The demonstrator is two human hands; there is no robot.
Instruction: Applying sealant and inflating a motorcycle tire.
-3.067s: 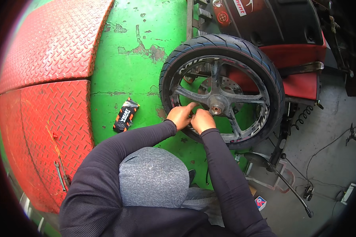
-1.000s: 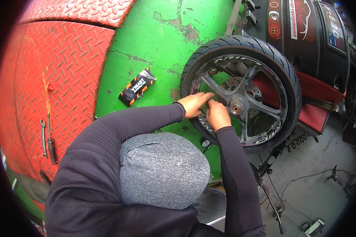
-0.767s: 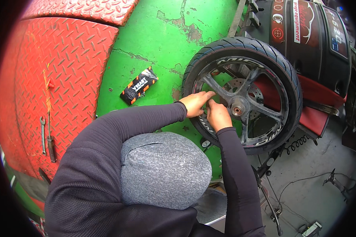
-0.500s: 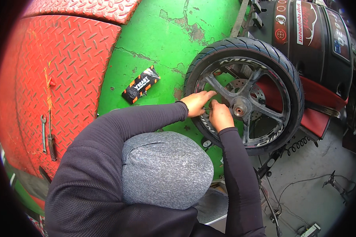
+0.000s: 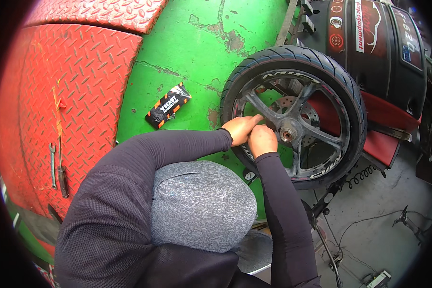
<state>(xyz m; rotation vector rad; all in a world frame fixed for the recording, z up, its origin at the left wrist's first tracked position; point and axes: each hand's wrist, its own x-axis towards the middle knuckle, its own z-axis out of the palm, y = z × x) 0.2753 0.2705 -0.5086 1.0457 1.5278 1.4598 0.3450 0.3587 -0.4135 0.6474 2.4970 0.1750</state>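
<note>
- Here's the green painted floor (image 5: 197,60), cracked, peeling to dark patches at twelve o'clock.
- Over at ten, red diamond-plate steel panels (image 5: 81,86), scuffed along their edges.
- Round to four, smooth grey floor (image 5: 374,197), black cables straggling across it.
- Up at two, a bulky black machine casing (image 5: 360,67), red panels beneath.
- And the grey metal spoked wheel with its black rubber tyre (image 5: 288,135), face-up between two and three!
- A black, white and orange oblong package (image 5: 169,106) lies on the green at ten.
- Left hand (image 5: 241,129) and right hand (image 5: 263,140) close together at the wheel's eight o'clock, fingers curled in; can't tell what they pinch.
- Near nine, a silver steel wrench (image 5: 52,165) beside a dark-handled screwdriver (image 5: 62,182).
- Smallest, a round dial gauge (image 5: 249,175) towards half past four.
</note>
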